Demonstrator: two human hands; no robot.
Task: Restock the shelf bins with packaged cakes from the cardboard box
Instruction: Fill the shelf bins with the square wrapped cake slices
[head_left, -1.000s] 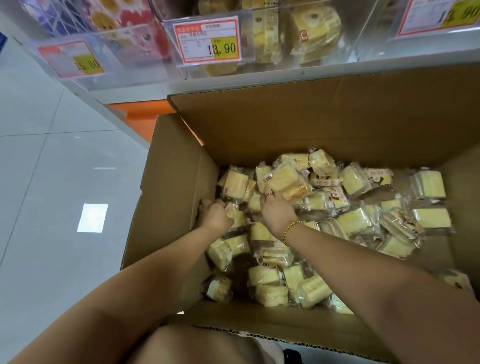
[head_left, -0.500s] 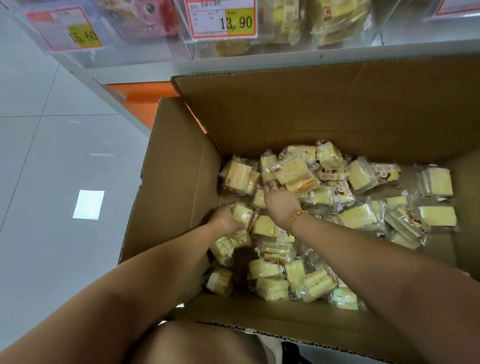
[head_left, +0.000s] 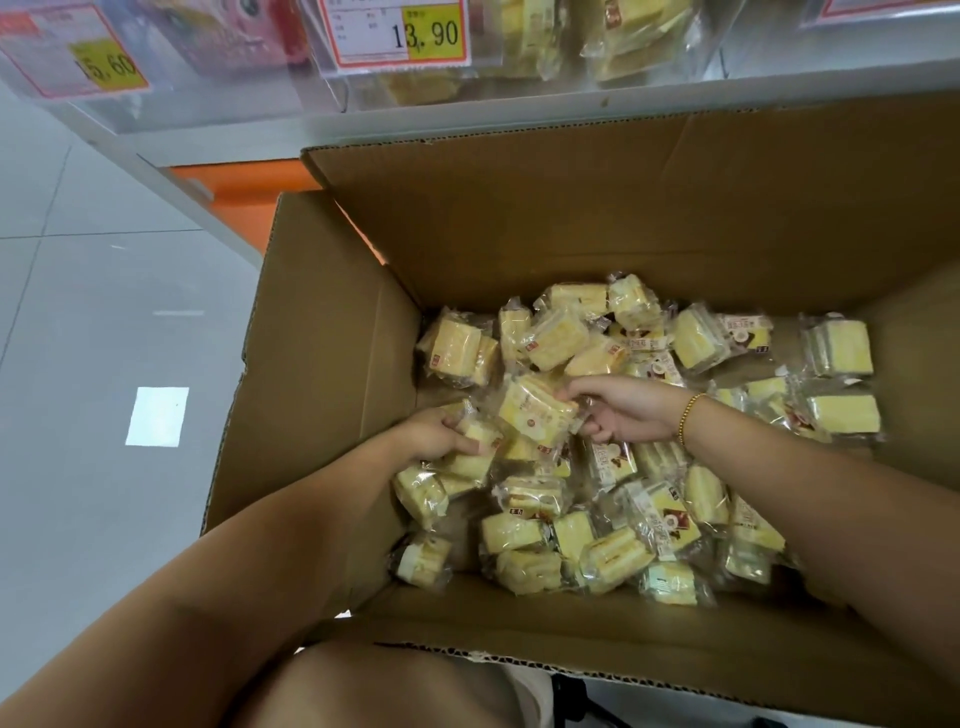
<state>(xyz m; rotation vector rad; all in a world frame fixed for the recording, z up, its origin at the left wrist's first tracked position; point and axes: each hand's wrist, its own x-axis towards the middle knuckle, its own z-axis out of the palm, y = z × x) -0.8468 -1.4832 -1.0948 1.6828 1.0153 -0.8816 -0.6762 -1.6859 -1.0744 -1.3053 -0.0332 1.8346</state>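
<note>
Right hand pinches a packaged cake, left hand grips other cakes. I'd bunch them gently before lifting from the cardboard box.

cardboard box: 1 | packaged cakes: dozens, uncountable | left hand, right hand: 2 hands | price tags: 2 readable

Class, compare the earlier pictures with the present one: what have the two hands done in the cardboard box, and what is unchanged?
The right hand drew back and now pinches a packaged cake, carrying it left toward the left hand, which keeps gripping its own packets. The cardboard box and the remaining cakes stayed put.
</note>
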